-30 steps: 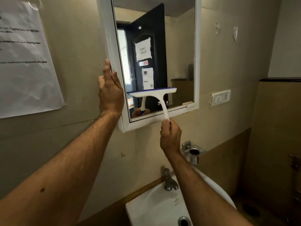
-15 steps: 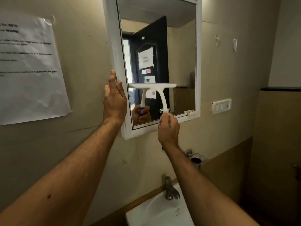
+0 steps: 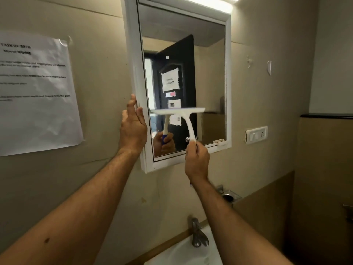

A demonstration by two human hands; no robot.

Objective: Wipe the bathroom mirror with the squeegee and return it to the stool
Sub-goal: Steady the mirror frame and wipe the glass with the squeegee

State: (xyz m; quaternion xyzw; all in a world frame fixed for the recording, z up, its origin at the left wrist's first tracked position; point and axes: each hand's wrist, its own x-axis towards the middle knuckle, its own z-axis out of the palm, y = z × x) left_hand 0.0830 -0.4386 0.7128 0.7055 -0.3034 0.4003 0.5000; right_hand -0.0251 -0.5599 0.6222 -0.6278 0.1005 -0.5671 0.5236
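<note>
A white-framed mirror (image 3: 134, 60) hangs on the beige wall. My right hand (image 3: 196, 159) grips the handle of a white squeegee (image 3: 183, 113), whose blade lies flat and level across the lower half of the glass. My left hand (image 3: 132, 127) rests against the left edge of the frame, fingers pointing up. The glass reflects a dark door with papers and my hand around a blue grip. The stool is out of view.
A white sink (image 3: 183, 253) with a metal tap (image 3: 197, 235) sits below the mirror. A metal holder (image 3: 229, 197) juts from the wall on the right, with a switch plate (image 3: 257, 134) above it. A paper notice (image 3: 36, 92) is taped up at left.
The squeegee blade has moved up the glass from near the bottom edge. My left hand stays on the frame. The view has tilted upward, showing the mirror's top.
</note>
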